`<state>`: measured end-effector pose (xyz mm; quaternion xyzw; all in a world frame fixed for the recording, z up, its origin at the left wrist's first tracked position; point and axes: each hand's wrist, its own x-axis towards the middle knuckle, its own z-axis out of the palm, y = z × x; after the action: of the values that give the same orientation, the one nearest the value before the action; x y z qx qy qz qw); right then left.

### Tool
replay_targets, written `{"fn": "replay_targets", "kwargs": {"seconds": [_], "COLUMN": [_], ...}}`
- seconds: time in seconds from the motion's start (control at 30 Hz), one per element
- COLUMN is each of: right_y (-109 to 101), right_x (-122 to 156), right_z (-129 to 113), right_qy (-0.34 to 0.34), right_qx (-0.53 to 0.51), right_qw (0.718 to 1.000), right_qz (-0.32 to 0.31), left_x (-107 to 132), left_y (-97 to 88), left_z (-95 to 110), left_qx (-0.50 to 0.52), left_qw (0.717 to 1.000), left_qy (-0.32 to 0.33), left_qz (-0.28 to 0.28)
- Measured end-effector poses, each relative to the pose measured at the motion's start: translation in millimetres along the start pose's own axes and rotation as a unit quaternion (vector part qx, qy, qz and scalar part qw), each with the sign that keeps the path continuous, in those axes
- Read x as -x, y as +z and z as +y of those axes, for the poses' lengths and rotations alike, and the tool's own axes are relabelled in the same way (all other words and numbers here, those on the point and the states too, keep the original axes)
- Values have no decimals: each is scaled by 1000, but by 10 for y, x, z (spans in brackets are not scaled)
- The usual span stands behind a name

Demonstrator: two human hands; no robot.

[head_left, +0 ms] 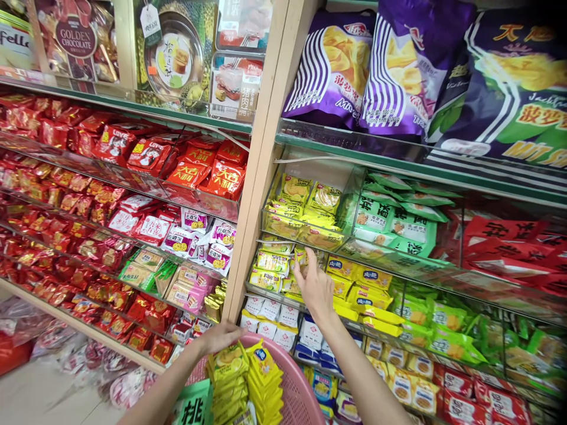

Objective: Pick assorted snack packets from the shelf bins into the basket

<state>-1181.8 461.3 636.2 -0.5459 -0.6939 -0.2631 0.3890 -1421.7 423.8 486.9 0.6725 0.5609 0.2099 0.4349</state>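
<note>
A pink plastic basket (301, 386) stands low in front of me, with yellow snack packets (266, 378) stacked in it and a green packet (195, 404) at its left. My left hand (224, 337) has its fingers over the basket's far left rim. My right hand (316, 289) reaches into a shelf compartment of small yellow-green packets (270, 262). Its index finger and thumb are apart, at the edge of a packet there; no packet is clearly held. Part of that packet is hidden behind the fingers.
Clear-fronted shelves carry red candy packets (186, 174) on the left and green bags (394, 221) on the right. Above hang over large purple chip bags (336, 65). A wooden post (259, 153) divides the shelves. Plastic-wrapped goods (128, 381) lie on the floor.
</note>
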Motion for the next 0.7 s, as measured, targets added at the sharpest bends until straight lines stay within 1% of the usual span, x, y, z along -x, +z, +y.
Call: {"fn": "replay_targets", "kwargs": {"seconds": [0.13,0.3,0.4,0.5,0.7], "right_y": [-70,-124,-130,-128,-159], "right_x": [5,-17,-26,-40,-120], "right_z": [-51,-81,-84,-69,14], "right_qy": [5,26,37,45,72], "right_qx": [56,27,-13,-76,-216], "right_qw": [996,991,989,984,953], "right_qz": [-69,-130,-144,-155,-199], "left_x": [26,51,52,43,24], "left_y": [-6,-24,-28,-22,-10], "left_z": [49,94,88,68,64], "left_qx": [-21,-38,-38,-34,-32], "left_qw": [1000,998,998,999,999], "left_qy": [-19,-49,-47,-40,-33], "left_qz": [2,-8,-10,-16,-6]}}
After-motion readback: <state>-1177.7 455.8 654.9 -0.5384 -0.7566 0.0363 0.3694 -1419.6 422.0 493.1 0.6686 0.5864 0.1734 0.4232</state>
